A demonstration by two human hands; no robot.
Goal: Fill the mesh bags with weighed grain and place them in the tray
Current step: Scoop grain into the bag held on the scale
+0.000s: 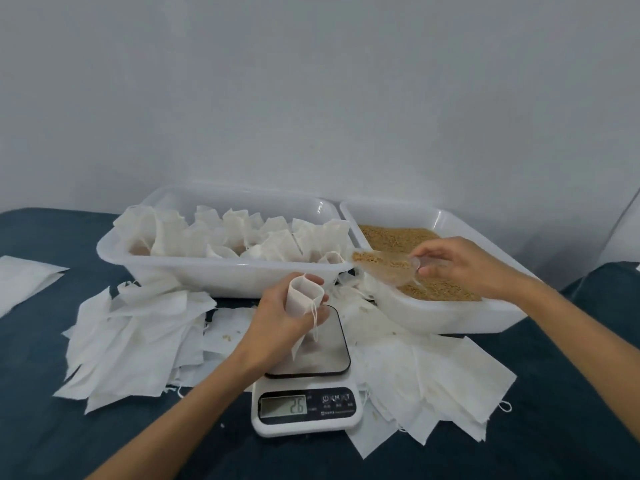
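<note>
Now mesh bag (304,295) in left hand (277,317)

The left hand (277,313) covers the near-left part of the scale platform (325,344) and the lower part of the mesh bag (304,296) it grips, so the bag's contents cannot be told. The small labels beside the scale display (284,406) are too blurred to read. The filled bags (242,237) hide the floor of the left tray (221,275), and the picture's left edge cuts off a white sheet (24,275).

Two white trays (221,271) (450,317), one scale (306,407), one scoop (384,268), and two hands (277,313) (460,265).
</note>
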